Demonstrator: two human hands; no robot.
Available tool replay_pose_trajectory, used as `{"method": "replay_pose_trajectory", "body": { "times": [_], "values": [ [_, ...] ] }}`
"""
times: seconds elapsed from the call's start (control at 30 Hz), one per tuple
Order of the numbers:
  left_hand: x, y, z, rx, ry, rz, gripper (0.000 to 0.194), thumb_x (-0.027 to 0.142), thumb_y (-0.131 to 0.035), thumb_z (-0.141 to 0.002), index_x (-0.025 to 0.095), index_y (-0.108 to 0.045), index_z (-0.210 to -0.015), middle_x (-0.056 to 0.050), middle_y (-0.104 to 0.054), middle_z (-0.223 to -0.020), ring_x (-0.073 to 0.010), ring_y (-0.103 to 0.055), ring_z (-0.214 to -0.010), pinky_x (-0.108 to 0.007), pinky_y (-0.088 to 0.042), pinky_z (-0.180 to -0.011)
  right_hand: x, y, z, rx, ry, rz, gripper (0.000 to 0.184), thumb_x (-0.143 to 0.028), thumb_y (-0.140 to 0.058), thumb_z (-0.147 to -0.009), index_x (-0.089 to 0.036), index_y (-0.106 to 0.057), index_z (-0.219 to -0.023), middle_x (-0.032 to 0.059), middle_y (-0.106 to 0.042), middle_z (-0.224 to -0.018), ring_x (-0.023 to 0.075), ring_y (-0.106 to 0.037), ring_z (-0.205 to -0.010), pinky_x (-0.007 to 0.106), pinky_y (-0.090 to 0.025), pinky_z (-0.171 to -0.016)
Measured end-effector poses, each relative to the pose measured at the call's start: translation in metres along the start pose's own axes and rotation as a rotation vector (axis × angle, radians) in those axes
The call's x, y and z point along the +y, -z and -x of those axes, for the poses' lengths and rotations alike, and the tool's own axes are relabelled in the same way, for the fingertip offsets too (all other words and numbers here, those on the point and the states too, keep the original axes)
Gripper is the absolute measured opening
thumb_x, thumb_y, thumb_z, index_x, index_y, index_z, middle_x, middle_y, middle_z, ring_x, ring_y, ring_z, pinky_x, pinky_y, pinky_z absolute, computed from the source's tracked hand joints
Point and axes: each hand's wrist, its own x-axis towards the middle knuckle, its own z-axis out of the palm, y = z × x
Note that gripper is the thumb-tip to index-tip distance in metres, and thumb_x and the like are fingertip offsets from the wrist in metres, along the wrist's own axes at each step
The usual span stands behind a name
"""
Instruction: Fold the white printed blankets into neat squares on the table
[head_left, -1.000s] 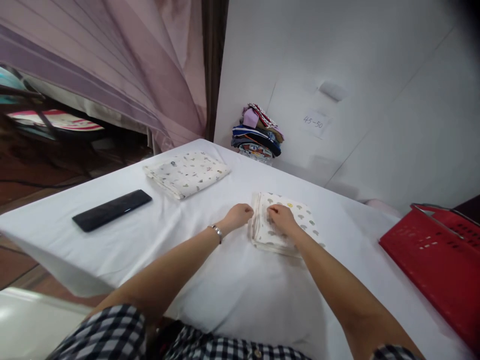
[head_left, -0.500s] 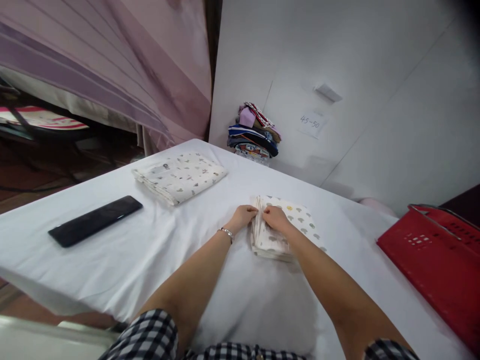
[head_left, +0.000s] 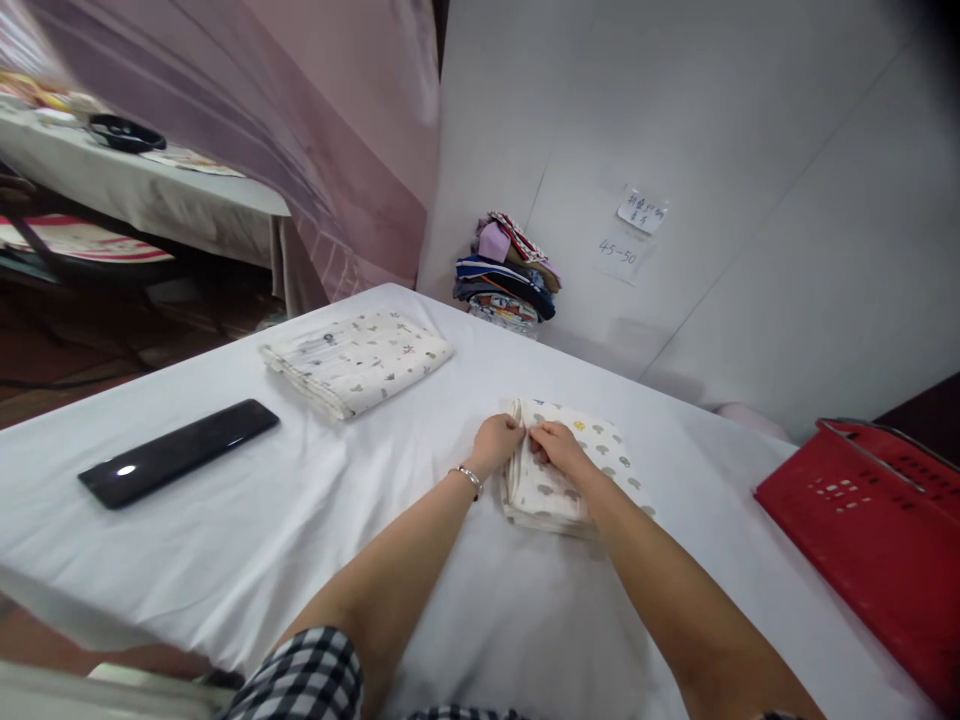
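A folded white cloth (head_left: 609, 452) with grey shapes and a small yellow figure lies on the table in front of me. My left hand (head_left: 496, 442), wearing a bracelet, pinches the layered left edge of this cloth near its far corner. Just to the right, my right hand (head_left: 556, 445) has its fingers curled closed on the same edge from above; the fingertips are partly hidden. A second folded white cloth (head_left: 367, 360), printed with small dark motifs, rests farther left, apart from both hands.
White fabric covers the table (head_left: 315, 520). A dark phone-like slab (head_left: 180, 452) lies at left. On the right stands a red plastic basket (head_left: 855, 540). Folded clothes (head_left: 506, 270) are piled by the wall, beyond the far edge. A pink curtain (head_left: 337, 130) hangs at the left.
Both hands stay at the cloth's left edge, with the left fingers turned in slightly more. The view has shifted a little, and a paper on the wall now hangs flatter.
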Motion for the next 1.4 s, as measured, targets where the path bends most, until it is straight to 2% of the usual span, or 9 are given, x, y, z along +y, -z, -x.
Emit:
{"method": "replay_pose_trajectory", "body": {
  "times": [0.17,0.33,0.5,0.57,0.67,0.83,0.97,1.23,1.4],
  "values": [
    [-0.006,0.005,-0.004,0.005,0.058,0.015,0.010,0.022,-0.055,-0.070,0.016,-0.063,-0.068,-0.002,-0.065,-0.068,-0.0129,-0.056,-0.063,-0.022,-0.037,-0.056,0.002,-0.002,0.003,0.019,0.054,-0.110,0.020,-0.036,-0.050,-0.074,-0.018,-0.057,-0.069,-0.0021,-0.058,-0.058,0.0079,-0.047,-0.042,0.019,-0.033,-0.041],
    [-0.005,0.005,-0.002,-0.020,0.059,-0.026,0.012,0.023,-0.056,-0.068,0.018,-0.065,-0.075,-0.002,-0.067,-0.072,-0.0138,-0.057,-0.064,-0.022,-0.037,-0.055,0.012,0.022,-0.001,0.222,0.173,-0.067,0.021,-0.036,-0.049,-0.073,-0.019,-0.061,-0.076,-0.0002,-0.062,-0.065,0.0135,-0.056,-0.059,0.023,-0.042,-0.054],
    [0.006,0.003,-0.015,0.002,0.020,-0.101,0.017,0.032,-0.055,-0.074,0.021,-0.067,-0.078,-0.003,-0.068,-0.076,-0.0163,-0.059,-0.069,-0.024,-0.038,-0.059,0.037,0.067,-0.013,0.403,0.236,0.289,0.026,-0.032,-0.045,-0.075,-0.020,-0.064,-0.088,0.0047,-0.066,-0.093,0.0194,-0.059,-0.088,0.032,-0.045,-0.080],
    [0.011,0.000,-0.022,0.028,0.032,-0.121,0.021,0.035,-0.053,-0.076,0.020,-0.067,-0.073,-0.006,-0.068,-0.074,-0.0178,-0.060,-0.071,-0.025,-0.040,-0.062,0.050,0.081,-0.017,0.426,0.226,0.462,0.031,-0.029,-0.043,-0.077,-0.018,-0.064,-0.098,0.0074,-0.064,-0.106,0.0209,-0.056,-0.101,0.034,-0.041,-0.090],
    [0.019,-0.005,-0.033,0.078,0.069,-0.105,0.023,0.033,-0.051,-0.078,0.018,-0.067,-0.069,-0.009,-0.068,-0.078,-0.0196,-0.061,-0.076,-0.027,-0.041,-0.066,0.068,0.091,-0.020,0.408,0.134,0.668,0.039,-0.030,-0.040,-0.083,-0.015,-0.058,-0.114,0.0117,-0.055,-0.123,0.0233,-0.047,-0.117,0.036,-0.033,-0.100],
    [0.022,-0.009,-0.039,0.157,0.125,0.035,0.022,0.030,-0.049,-0.079,0.017,-0.067,-0.078,-0.007,-0.069,-0.083,-0.0173,-0.061,-0.078,-0.025,-0.042,-0.066,0.089,0.090,-0.020,0.349,-0.037,0.707,0.052,-0.045,-0.034,-0.089,-0.014,-0.047,-0.129,0.0130,-0.045,-0.137,0.0256,-0.037,-0.128,0.039,-0.029,-0.104],
    [0.013,-0.010,-0.037,0.182,0.191,0.163,0.023,0.030,-0.049,-0.078,0.014,-0.066,-0.081,-0.006,-0.069,-0.081,-0.0143,-0.060,-0.073,-0.021,-0.042,-0.060,0.096,0.089,-0.021,0.338,-0.019,0.660,0.056,-0.049,-0.032,-0.089,-0.015,-0.045,-0.131,0.0116,-0.041,-0.140,0.0243,-0.033,-0.130,0.036,-0.026,-0.107],
    [0.013,-0.007,-0.050,0.122,0.251,0.253,0.014,0.025,-0.057,-0.070,0.014,-0.064,-0.065,-0.005,-0.064,-0.064,-0.0144,-0.057,-0.061,-0.023,-0.040,-0.054,0.095,0.088,-0.023,0.303,-0.046,0.645,0.059,-0.050,-0.030,-0.089,-0.012,-0.046,-0.131,0.0144,-0.039,-0.141,0.0255,-0.031,-0.131,0.037,-0.026,-0.107],
    [0.012,-0.006,-0.059,0.135,0.270,0.304,0.018,0.027,-0.054,-0.074,0.014,-0.064,-0.081,-0.005,-0.065,-0.072,-0.0135,-0.058,-0.065,-0.023,-0.042,-0.057,0.089,0.085,-0.019,0.300,-0.038,0.667,0.055,-0.048,-0.032,-0.090,-0.015,-0.046,-0.132,0.0122,-0.037,-0.142,0.0253,-0.029,-0.133,0.038,-0.027,-0.106]
  ]
}}
